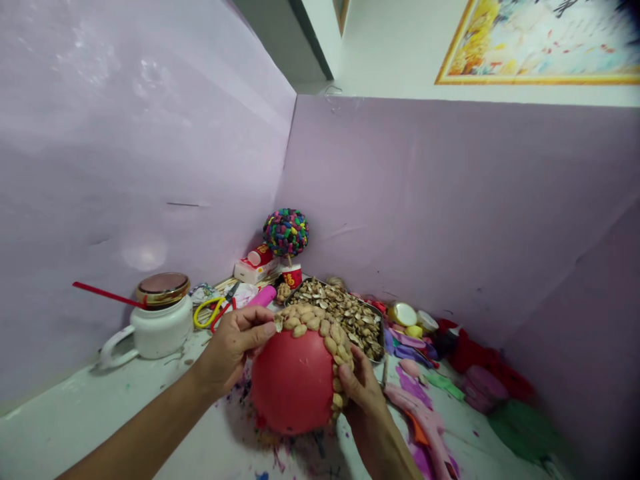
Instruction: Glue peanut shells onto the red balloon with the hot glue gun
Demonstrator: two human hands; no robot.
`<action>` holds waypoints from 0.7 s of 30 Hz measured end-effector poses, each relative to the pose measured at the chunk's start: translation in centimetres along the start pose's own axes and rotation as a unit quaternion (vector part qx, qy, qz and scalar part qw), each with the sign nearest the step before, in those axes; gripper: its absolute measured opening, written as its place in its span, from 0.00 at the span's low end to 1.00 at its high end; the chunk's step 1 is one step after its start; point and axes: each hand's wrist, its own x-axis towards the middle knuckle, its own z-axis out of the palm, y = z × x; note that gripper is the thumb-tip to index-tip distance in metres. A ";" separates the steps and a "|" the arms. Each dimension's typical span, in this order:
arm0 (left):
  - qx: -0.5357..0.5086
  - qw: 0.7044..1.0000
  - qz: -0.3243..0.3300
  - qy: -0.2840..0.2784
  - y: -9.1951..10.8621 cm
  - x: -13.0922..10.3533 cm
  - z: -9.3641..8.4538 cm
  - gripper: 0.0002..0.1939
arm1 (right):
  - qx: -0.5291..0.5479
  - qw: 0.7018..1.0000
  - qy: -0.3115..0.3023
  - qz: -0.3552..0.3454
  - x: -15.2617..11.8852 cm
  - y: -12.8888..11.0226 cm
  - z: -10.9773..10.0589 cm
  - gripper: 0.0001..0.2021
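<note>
A round red ball [295, 383], perhaps a balloon, is in front of me above the white table, with tan nutshells [313, 317] covering its top and right side. My right hand [363, 383] grips the ball from the right, thumb over the shells and the other fingers hidden behind. At the upper left of the ball, my left hand [240, 340] pinches a single nutshell [279, 323] between thumb and forefinger, against the edge of the shell cover. Behind the ball lies a tray [383, 333] heaped with loose nutshells [350, 310].
A white mug [163, 330] with a gold-rimmed lid and a red stick stands left, near yellow-handled scissors [207, 312]. At the back is a multicoloured ball [286, 232] on a stick in a red cup [292, 276]. Coloured clay-like pieces [410, 347] and balloons spread right.
</note>
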 end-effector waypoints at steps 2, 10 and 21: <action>0.037 0.999 0.011 0.010 0.3 -0.4 0.3 0.09 | -0.012 1.000 0.009 -0.019 0.3 0.4 -0.2 0.34; 0.333 0.920 0.187 0.089 2.7 -3.9 1.7 0.03 | -0.160 0.980 0.039 -0.114 -0.8 0.6 0.7 0.33; 0.374 0.902 0.169 0.132 3.3 -5.8 2.3 0.07 | -0.200 0.970 0.038 -0.134 -3.0 0.3 2.5 0.33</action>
